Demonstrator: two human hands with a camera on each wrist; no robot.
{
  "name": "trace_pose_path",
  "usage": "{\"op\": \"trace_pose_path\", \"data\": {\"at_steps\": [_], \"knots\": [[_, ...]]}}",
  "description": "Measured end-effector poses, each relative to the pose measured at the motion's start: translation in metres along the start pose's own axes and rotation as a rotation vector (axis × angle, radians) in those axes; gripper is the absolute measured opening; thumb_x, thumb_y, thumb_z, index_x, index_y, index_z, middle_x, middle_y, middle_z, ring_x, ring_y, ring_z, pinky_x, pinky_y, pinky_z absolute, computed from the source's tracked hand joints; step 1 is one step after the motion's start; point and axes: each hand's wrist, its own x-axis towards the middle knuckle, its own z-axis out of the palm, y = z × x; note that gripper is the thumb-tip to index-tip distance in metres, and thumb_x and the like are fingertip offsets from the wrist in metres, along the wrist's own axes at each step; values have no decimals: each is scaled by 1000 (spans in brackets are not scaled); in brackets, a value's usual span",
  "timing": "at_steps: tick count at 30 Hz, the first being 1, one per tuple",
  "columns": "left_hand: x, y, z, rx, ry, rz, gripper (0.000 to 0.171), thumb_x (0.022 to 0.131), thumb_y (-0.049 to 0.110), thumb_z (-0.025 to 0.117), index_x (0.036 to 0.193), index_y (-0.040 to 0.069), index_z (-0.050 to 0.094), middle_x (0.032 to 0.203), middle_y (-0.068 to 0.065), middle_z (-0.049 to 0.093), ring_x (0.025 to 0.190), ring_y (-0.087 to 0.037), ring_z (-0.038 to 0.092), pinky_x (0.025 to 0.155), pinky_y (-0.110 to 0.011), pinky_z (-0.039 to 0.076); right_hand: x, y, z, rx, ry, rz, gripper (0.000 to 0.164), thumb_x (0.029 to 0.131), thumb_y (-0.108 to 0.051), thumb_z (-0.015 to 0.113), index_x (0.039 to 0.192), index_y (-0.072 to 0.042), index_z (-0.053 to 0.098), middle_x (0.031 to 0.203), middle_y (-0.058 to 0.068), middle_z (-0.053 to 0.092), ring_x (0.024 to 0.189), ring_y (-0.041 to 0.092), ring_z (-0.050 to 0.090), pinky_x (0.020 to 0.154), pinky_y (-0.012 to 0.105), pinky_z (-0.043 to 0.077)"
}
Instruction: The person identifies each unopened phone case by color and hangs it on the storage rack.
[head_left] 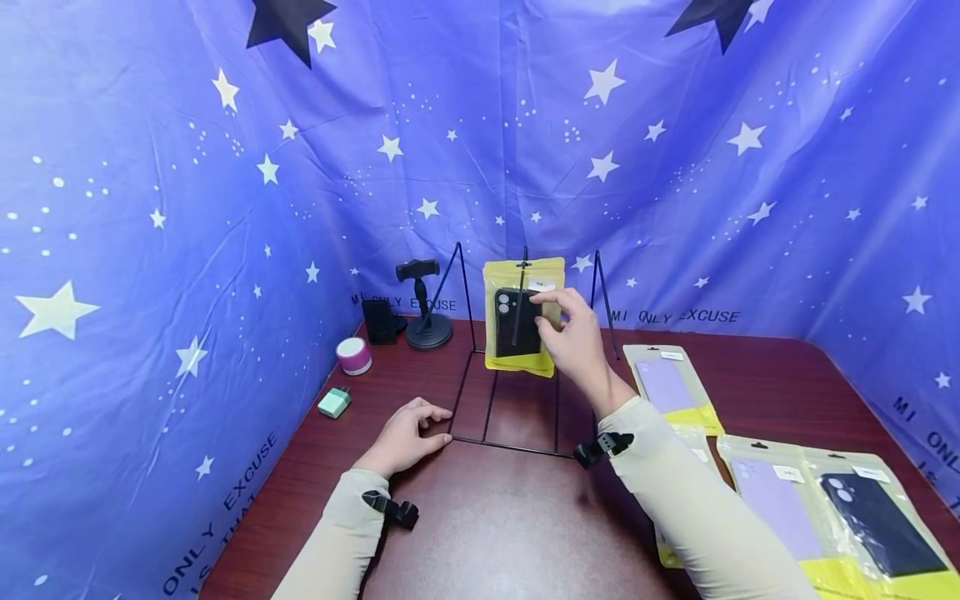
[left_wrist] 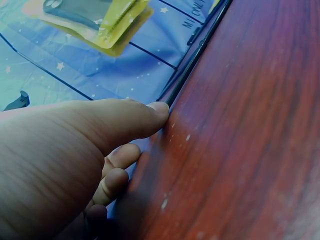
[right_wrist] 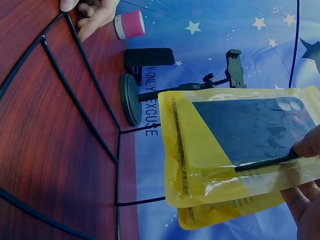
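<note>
My right hand (head_left: 573,337) pinches the right edge of a black phone case in a yellow-and-clear zip bag (head_left: 551,364). The bag hangs upright on the middle hook of a black wire display rack (head_left: 513,448). In the right wrist view a second yellow bag (right_wrist: 225,212) shows behind the first; the thumb (right_wrist: 309,144) lies by the hook's rod and other fingers are behind the bags. My left hand (head_left: 405,435) rests on the table at the rack's front left corner. Its thumb (left_wrist: 157,112) and forefinger touch the wire, and the remaining fingers bend loosely.
Bagged phone cases, purple (head_left: 667,383) and black (head_left: 877,521), lie on the right of the table. Along the left stand a phone holder (head_left: 429,331), a small black stand (head_left: 380,321), a pink-and-white cylinder (head_left: 354,357) and a pale green charger (head_left: 334,402). A starry blue curtain surrounds the table.
</note>
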Motion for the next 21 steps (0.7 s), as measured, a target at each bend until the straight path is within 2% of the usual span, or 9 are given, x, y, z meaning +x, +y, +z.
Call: {"op": "trace_pose_path", "data": {"at_steps": [6,12,21], "knots": [[-1,1,0,-5,-1,-1,34,86,25,89,119,23,78,103,11,62,92,-10,56,85,-33,50,-1,3,1,1,2,3,34,88,8,71,114,-14,78,116,3,65,108,19,58,76,35,55],[0,0,1,-1,-3,3,34,86,25,89,119,24,78,103,12,62,92,-10,56,85,-32,50,-2,4,0,-3,-10,16,35,89,7,72,115,-15,77,119,5,63,107,22,55,81,46,55],[0,1,-1,-3,-6,-1,35,87,25,88,120,24,78,104,10,62,92,-10,57,86,-33,50,-9,7,-6,33,-24,22,35,88,9,72,115,-12,77,125,9,59,125,24,54,97,56,53]]}}
